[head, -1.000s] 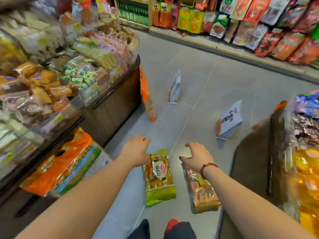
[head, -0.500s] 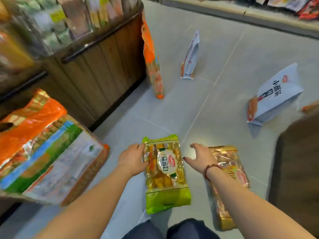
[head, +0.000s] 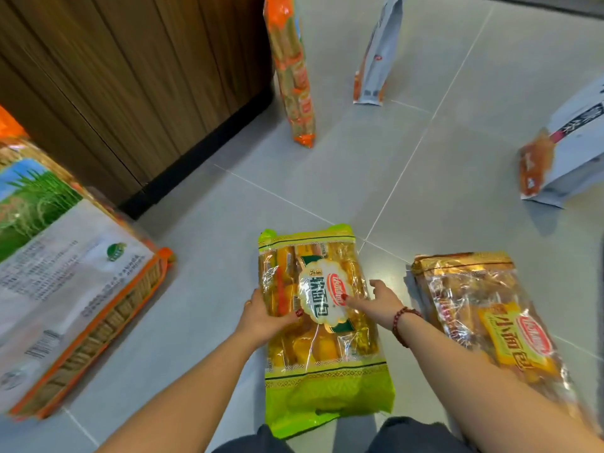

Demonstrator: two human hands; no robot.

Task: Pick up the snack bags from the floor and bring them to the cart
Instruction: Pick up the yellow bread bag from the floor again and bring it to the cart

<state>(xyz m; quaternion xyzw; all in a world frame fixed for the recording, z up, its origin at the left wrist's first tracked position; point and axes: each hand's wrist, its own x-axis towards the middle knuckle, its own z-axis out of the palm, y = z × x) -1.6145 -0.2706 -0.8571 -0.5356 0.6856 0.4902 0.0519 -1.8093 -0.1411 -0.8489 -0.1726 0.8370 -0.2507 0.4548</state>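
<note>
1. Head view: the green snack bag is lying on the floor; the left grip is pinching its left edge; the right grip is spreading wide, thumb touching the label.
2. It is probably handling light, crinkly and slippery; its side edges are offering the best hold; wrapped cakes are showing inside, as in the gold bag beside it.

Our left hand holds the left edge of the green snack bag, thumb on top. Our right hand touches the bag's right side, fingers out. The bag lies on the gray floor. Just right of our right hand lies a gold snack bag. Left of our left hand sits a big orange pack. Past our hands stand a tall orange bag and a white bag. Far to the right is a second white bag.
</note>
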